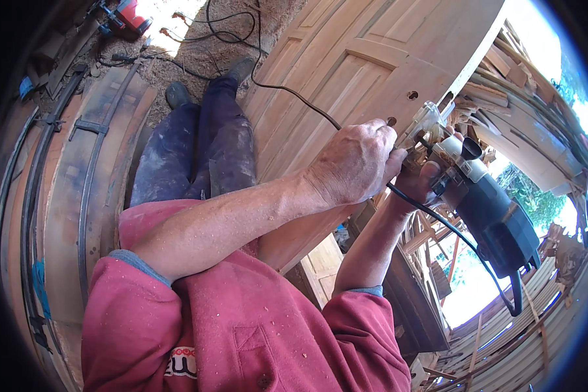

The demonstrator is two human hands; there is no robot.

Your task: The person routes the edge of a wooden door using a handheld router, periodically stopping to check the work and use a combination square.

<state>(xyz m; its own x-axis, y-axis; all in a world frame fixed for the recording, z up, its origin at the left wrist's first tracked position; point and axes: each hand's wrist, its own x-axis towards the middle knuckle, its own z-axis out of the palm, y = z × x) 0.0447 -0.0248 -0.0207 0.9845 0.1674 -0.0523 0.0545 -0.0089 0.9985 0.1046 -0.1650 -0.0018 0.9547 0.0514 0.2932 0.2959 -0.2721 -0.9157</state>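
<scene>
A black handheld power router (493, 215) with a clear plastic base is held tilted beside the edge of a panelled wooden door (346, 85). My right hand (424, 179) is closed round the router near its base, with part of the fingers hidden behind it. Just left of it, my left hand (356, 160) is closed with its fingertips close to the router's base. What it holds is hidden by the fingers. The router's black cord (431, 210) loops from the motor's end toward my hands. Another stretch of cord runs from behind my left hand to the floor.
Two holes are cut near the door's edge, one a round hole (412, 95). Stacked boards (95, 196) with long metal clamps stand at left. A red machine (129, 14) sits on the sawdust-covered floor. Timber offcuts (522, 124) are piled at right.
</scene>
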